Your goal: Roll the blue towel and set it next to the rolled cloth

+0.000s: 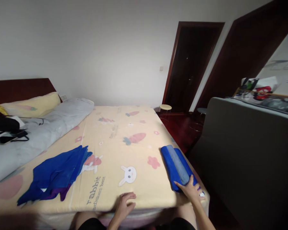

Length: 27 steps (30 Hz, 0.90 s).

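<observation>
My right hand (191, 191) rests with fingers spread on the near end of a folded blue cloth (170, 163), which has a grey-blue strip along its middle. That cloth lies at the right edge of the bed. Over the near edge of the bed, my left hand (125, 206) is held with its fingers curved and apart, nothing in it. A loosely laid pile of blue clothing (55, 172), with a purple part and a small white tag, lies on the left side of the bed.
The bed (139, 159) has a yellow rabbit-and-carrot sheet. Along its left lie a grey quilt (62, 121), a yellow pillow (38, 103) and black items (6, 124). To the right are a round stool (165, 107) and a dark grey panel (242, 153).
</observation>
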Motion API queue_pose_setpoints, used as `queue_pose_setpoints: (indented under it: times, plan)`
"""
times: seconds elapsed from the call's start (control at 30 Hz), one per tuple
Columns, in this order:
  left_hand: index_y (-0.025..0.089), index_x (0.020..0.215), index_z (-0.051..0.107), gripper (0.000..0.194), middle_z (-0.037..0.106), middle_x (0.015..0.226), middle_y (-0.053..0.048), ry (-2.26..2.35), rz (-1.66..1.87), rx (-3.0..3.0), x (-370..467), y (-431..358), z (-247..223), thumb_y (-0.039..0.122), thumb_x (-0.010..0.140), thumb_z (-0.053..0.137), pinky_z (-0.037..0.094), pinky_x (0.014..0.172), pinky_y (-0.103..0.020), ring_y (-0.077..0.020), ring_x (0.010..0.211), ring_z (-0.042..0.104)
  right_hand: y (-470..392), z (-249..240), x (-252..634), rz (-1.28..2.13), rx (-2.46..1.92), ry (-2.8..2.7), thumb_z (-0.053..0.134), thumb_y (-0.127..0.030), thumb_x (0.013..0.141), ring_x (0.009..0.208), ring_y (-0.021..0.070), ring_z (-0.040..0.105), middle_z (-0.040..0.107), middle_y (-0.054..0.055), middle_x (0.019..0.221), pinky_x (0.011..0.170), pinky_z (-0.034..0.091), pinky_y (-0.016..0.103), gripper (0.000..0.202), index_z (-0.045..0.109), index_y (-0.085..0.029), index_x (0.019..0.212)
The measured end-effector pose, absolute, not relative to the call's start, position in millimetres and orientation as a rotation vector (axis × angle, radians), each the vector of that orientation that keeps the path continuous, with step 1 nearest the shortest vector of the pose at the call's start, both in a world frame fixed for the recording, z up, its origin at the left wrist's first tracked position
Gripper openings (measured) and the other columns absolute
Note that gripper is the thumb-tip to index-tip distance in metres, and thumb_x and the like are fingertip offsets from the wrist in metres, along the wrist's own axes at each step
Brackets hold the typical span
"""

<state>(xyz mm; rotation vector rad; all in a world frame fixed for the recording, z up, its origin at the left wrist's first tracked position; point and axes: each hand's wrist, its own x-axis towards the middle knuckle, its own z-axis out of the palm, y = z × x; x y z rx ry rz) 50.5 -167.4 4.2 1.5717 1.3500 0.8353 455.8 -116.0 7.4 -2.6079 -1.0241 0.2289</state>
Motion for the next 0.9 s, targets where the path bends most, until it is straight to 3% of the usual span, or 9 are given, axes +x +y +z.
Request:
queue_pose_setpoints:
  times: [0.13,0.33,0.47,0.63,0.8,0.9]
  plan:
    - [0.027,0.102,0.072,0.035,0.074,0.107,-0.004,1.364,0.822,1.584,50.1,-168.2,3.3,0.026,0.068,0.064,0.055,0.092,-0.032,-0.0218,0.107,0.065,-116.9,16.1,452.1,0.211,-2.633,-1.093,0.056,-0.083,0.055,0.116,0.0519,0.048,0.045,0.034,0.128,0.085,0.028,0.073,0.120,0.016,-0.019,0.148]
    - [0.028,0.100,0.072,0.033,0.074,0.106,-0.005,1.421,0.781,1.609,50.1,-168.6,5.5,0.035,0.069,0.066,0.054,0.095,-0.037,-0.0249,0.111,0.063,-126.2,32.5,436.6,0.133,-2.657,-1.163,0.053,-0.071,0.070,0.110,0.0465,0.056,0.056,0.031,0.119,0.085,0.036,0.061,0.100,0.021,-0.016,0.146]
    - [0.029,0.102,0.072,0.033,0.074,0.106,-0.004,1.392,0.797,1.608,50.9,-169.2,7.6,0.031,0.070,0.064,0.055,0.092,-0.033,-0.0229,0.109,0.064,-129.2,37.3,432.9,0.226,-2.609,-1.193,0.052,-0.065,0.072,0.110,0.0440,0.057,0.061,0.027,0.117,0.088,0.037,0.059,0.091,0.026,-0.014,0.143]
    - [0.027,0.101,0.072,0.034,0.075,0.104,-0.004,1.368,0.818,1.630,51.3,-169.3,8.9,0.024,0.069,0.062,0.050,0.099,-0.034,-0.0222,0.106,0.064,-129.4,40.2,428.5,0.327,-2.522,-1.172,0.049,-0.056,0.074,0.108,0.0396,0.061,0.066,0.023,0.112,0.091,0.039,0.057,0.081,0.031,-0.012,0.140]
    - [0.027,0.100,0.073,0.035,0.075,0.104,-0.004,1.392,0.827,1.639,51.7,-169.6,9.3,0.022,0.068,0.061,0.050,0.099,-0.034,-0.0221,0.108,0.064,-132.2,41.8,430.2,0.464,-2.431,-1.065,0.053,-0.056,0.065,0.100,0.0403,0.065,0.070,0.019,0.099,0.089,0.045,0.056,0.078,0.043,-0.014,0.131]
    - [0.027,0.096,0.074,0.034,0.075,0.104,-0.004,1.397,0.833,1.646,51.9,-168.8,5.6,0.021,0.065,0.062,0.049,0.100,-0.035,-0.0229,0.109,0.063,-135.3,51.5,445.2,0.581,-2.306,-0.999,0.059,-0.054,0.055,0.095,0.0384,0.067,0.071,0.016,0.096,0.083,0.052,0.048,0.073,0.053,-0.015,0.117]
